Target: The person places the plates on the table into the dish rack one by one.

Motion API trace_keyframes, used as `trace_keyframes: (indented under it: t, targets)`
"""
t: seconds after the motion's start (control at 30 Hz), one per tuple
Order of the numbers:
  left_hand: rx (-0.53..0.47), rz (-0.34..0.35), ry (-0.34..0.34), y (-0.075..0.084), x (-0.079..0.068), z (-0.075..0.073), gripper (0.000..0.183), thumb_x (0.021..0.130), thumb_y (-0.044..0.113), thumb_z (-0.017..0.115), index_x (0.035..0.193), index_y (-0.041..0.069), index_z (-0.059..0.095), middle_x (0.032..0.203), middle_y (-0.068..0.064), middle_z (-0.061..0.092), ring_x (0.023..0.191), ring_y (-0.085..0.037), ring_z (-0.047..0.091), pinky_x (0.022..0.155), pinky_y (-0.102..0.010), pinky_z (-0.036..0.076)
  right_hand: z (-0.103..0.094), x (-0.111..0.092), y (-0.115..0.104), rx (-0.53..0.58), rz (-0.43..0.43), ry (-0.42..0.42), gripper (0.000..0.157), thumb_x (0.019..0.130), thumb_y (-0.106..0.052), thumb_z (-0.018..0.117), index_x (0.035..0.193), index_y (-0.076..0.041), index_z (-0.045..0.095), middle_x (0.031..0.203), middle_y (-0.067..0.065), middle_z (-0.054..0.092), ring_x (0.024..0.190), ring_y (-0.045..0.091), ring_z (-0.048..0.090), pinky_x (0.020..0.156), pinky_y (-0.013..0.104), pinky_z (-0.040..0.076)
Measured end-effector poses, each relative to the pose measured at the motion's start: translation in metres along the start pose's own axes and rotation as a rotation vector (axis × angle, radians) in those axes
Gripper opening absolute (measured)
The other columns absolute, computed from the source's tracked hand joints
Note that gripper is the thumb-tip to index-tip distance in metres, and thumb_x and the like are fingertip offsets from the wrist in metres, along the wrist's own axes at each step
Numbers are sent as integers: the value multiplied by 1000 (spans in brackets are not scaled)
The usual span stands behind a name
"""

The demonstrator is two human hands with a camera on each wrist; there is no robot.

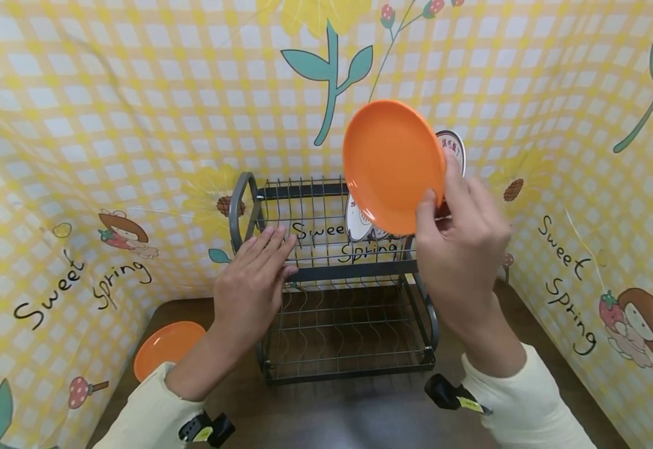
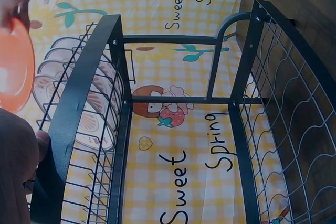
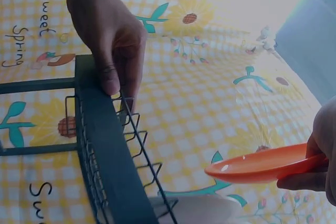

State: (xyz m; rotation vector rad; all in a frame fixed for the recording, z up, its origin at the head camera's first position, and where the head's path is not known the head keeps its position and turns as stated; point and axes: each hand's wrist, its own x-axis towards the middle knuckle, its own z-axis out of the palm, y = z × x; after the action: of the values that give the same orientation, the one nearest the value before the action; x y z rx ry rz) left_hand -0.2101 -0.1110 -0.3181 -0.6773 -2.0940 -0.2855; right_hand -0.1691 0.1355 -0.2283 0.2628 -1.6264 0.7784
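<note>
My right hand (image 1: pixel 463 249) pinches an orange plate (image 1: pixel 390 165) by its right edge, thumb on the front face. The plate is held tilted above the right part of a dark two-tier dish rack (image 1: pixel 354 269). At the rack's upper left front, my left hand (image 1: pixel 253 284) holds the top rail; in the right wrist view its thumb (image 3: pixel 110 85) is on the rail's front and the fingers go behind it. Several white plates (image 2: pixel 94 124) with red print stand in the upper tier's right part, partly hidden behind the orange plate in the head view.
A second orange plate (image 1: pixel 163 343) lies on the brown table (image 1: pixel 337 418) left of the rack, partly covered by my left forearm. The rack's lower tier (image 1: pixel 348 324) has wavy wires. Yellow checked cloth (image 1: pixel 528 93) rises behind and on both sides.
</note>
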Motion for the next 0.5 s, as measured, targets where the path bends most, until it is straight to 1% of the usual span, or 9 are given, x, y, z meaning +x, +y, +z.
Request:
trace_keyframes:
  t: [0.07, 0.17, 0.27, 0.4, 0.5]
  targets:
    - [0, 0, 0, 0, 0, 0, 40, 91, 23, 66, 128, 9, 63, 133, -9, 58, 126, -25, 55, 109, -41, 43, 7, 4, -3, -19, -6, -21, 41, 87, 1, 58, 127, -5, 62, 83, 20, 63, 62, 22, 59, 58, 13, 47]
    - [-1, 1, 1, -1, 0, -1, 40, 91, 23, 66, 129, 10, 63, 132, -10, 59, 126, -25, 55, 109, -41, 43, 18, 10, -7, -33, -13, -54, 41, 88, 1, 56, 128, -2, 61, 82, 21, 61, 62, 24, 57, 55, 26, 51]
    - [0, -1, 0, 0, 0, -1, 40, 91, 23, 66, 129, 10, 63, 132, -10, 60, 126, -25, 55, 109, -41, 43, 28, 17, -9, -68, -15, -91, 41, 88, 1, 53, 128, 1, 60, 84, 21, 62, 66, 27, 57, 56, 34, 53]
    - [-3, -4, 3, 0, 0, -2, 40, 90, 24, 66, 127, 10, 64, 132, -9, 60, 126, -24, 55, 109, -40, 43, 40, 24, -10, -117, 6, -165, 40, 89, 0, 50, 127, 3, 60, 90, 22, 64, 74, 31, 59, 63, 39, 55]
    - [-11, -3, 7, 0, 1, -2, 40, 89, 24, 68, 126, 9, 64, 131, -10, 60, 126, -24, 55, 109, -40, 43, 49, 27, -9, -147, 23, -226, 40, 89, -1, 51, 127, 4, 60, 92, 22, 64, 81, 34, 63, 69, 41, 58]
